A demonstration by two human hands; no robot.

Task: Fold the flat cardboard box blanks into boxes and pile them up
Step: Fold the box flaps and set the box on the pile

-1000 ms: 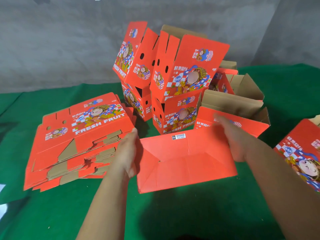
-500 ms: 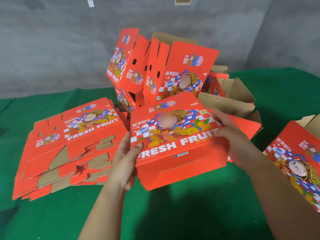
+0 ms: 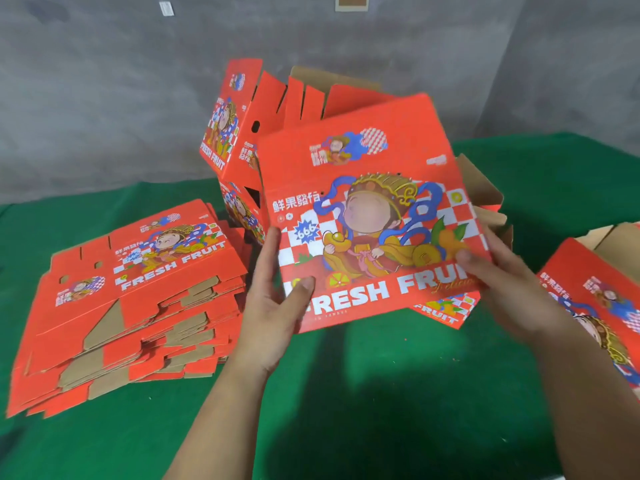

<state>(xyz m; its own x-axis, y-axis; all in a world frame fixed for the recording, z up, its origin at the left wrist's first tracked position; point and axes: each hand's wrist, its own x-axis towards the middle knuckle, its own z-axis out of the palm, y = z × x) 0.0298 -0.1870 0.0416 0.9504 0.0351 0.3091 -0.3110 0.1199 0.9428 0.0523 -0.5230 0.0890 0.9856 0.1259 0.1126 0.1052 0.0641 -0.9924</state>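
Both hands grip 1 folded box [image 3: 367,216] by its side edges – left hand [image 3: 277,303] and right hand [image 3: 502,271], thumbs pressed on the printed front – raised near the far pile [image 3: 242,133]. It looks light and stiff, so edge holds suit it – flat blanks [image 3: 138,296] wait at left

A folded red box [image 3: 367,216] is tilted up at centre, its printed FRESH FRUIT face toward the camera. Flat blanks [image 3: 131,299] lie stacked at left; folded boxes [image 3: 242,133] are piled behind.
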